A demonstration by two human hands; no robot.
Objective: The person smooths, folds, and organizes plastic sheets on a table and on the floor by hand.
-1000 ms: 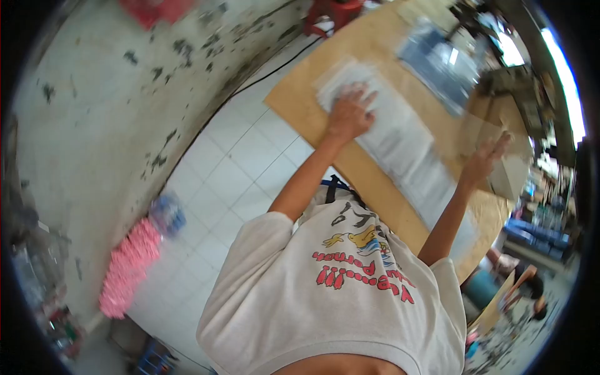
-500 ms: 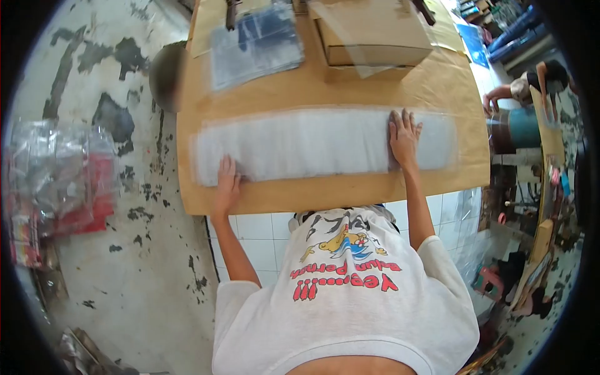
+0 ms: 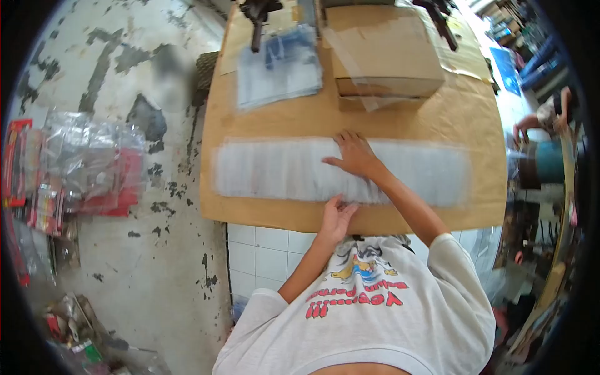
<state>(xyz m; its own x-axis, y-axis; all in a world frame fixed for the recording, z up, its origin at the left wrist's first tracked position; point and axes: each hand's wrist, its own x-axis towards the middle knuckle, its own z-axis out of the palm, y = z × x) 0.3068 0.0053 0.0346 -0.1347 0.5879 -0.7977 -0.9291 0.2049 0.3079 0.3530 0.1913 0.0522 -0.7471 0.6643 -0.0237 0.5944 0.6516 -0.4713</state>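
A long row of overlapping translucent plastic sheets (image 3: 269,169) lies across the brown-covered table (image 3: 281,215) in front of me. My right hand (image 3: 356,156) rests flat on the middle of the row, palm down, thumb and fingers apart. Just nearer to me, my left hand (image 3: 337,220) is at the row's front edge, palm partly turned up and fingers loosely spread. Whether its fingertips reach under the edge cannot be made out.
A stack of clear plastic bags (image 3: 279,75) and a cardboard box (image 3: 387,56) stand at the table's far side, with dark metal clamps (image 3: 256,19) above. Packaged plastic bags (image 3: 87,162) lie on the left. Another person (image 3: 553,112) is at the far right beside a teal drum (image 3: 550,162).
My right hand has moved left from the right part of the row to its middle. My left hand has moved right from near the left end to the front edge. The view has shifted.
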